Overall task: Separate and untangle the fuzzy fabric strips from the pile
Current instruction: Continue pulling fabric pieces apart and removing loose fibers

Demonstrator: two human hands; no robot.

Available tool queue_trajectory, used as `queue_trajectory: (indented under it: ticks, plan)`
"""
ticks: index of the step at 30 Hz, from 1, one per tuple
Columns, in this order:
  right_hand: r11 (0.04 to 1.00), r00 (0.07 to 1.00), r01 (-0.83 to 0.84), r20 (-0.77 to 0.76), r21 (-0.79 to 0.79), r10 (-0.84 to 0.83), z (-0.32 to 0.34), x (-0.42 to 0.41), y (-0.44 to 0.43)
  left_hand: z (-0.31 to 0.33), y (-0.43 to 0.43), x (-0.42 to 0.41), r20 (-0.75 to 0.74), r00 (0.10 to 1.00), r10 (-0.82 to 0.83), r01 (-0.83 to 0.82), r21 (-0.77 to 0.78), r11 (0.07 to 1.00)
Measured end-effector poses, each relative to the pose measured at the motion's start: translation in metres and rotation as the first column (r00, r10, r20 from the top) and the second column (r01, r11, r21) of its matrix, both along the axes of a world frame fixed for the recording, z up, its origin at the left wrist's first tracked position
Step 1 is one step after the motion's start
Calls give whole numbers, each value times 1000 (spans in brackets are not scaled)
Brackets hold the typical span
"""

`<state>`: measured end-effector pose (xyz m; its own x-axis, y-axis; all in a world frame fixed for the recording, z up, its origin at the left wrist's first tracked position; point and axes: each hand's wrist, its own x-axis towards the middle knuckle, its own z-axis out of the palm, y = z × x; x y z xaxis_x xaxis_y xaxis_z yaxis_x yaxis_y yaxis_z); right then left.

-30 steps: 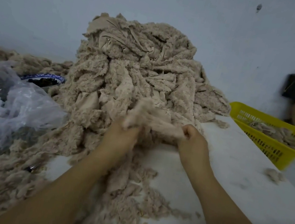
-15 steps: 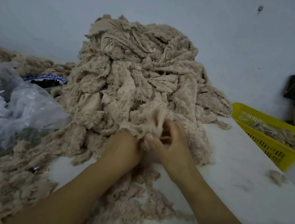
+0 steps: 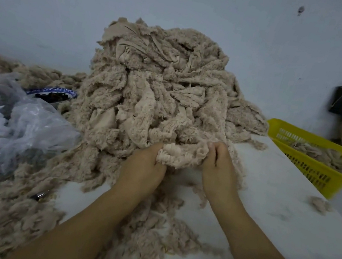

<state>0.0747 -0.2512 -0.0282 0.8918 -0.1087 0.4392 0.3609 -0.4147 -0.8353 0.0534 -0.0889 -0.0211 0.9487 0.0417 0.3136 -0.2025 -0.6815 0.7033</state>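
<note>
White tabletop w/ tall pile of beige fuzzy fabric strips against pale wall. Left hand & right hand both grip one fuzzy strip at pile's near foot. Yellow plastic basket right of pile.

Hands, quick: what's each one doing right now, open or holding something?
Left hand: closed, gripping one end of a fuzzy strip by the pile.
Right hand: closed, pinching the same strip's other end.
</note>
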Motion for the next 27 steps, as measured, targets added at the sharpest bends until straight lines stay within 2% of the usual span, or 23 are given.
queue_trajectory:
  ticks: [5, 7, 11, 12, 13, 14, 15, 16, 17, 19, 21, 23, 25, 26, 27]
  plan:
    - [975, 983, -162, -67, 155, 174, -4, 1, -1, 0, -3, -1, 9, 1000, 6, -6, 5, 1000]
    - [967, 971, -197, -104, 164, 215, -4, 0, 0, -1, -3, -1, -5, 1000, 22, -22, 10, 1000]
    - [876, 922, -254, -171, 411, 348, -3, -2, 4, 0, -3, -1, -27, 999, 35, -36, -27, 999]
    - [879, 915, -290, -160, 379, 371, -4, -3, 5, 1, -3, -2, -25, 999, 28, -29, -43, 999]
    - [908, 921, -306, -153, 285, 358, -4, -4, 8, 1, -4, -2, -25, 999, 22, -23, -54, 998]
    - [945, 940, -304, -122, 118, 317, -6, -4, 11, 2, -4, -3, -19, 1000, 18, -19, -62, 998]
    - [965, 961, -260, -111, -29, 255, -7, -4, 13, 3, -5, -4, -15, 1000, 11, -12, -74, 997]
    - [977, 979, -193, -89, -89, 186, -9, 0, 14, 3, -5, -4, -6, 1000, 3, -3, -86, 996]
    - [992, 988, -118, -106, -47, 113, -8, 2, 14, 3, -5, -5, 2, 1000, -7, 8, -95, 995]
    - [984, 979, 26, -201, 176, 10, -7, 8, 8, 0, -4, -2, 8, 1000, -25, 25, -121, 992]
    - [919, 963, 178, -255, 352, -89, -4, 14, -4, -4, 2, 4, 9, 1000, -1, 2, -182, 983]
    - [860, 945, 298, -256, 414, -204, 0, 20, -18, -7, 12, 13, 27, 995, 98, -88, -267, 960]
    - [859, 949, 265, -275, 438, -153, 5, 18, -26, -8, 20, 17, 59, 987, 153, -119, -387, 915]
    - [897, 958, 160, -283, 411, -41, 7, 15, -27, -7, 21, 17, 72, 986, 148, -105, -422, 901]
    - [952, 950, 17, -302, 306, 81, 6, 11, -25, -7, 20, 16, 75, 987, 144, -95, -450, 888]
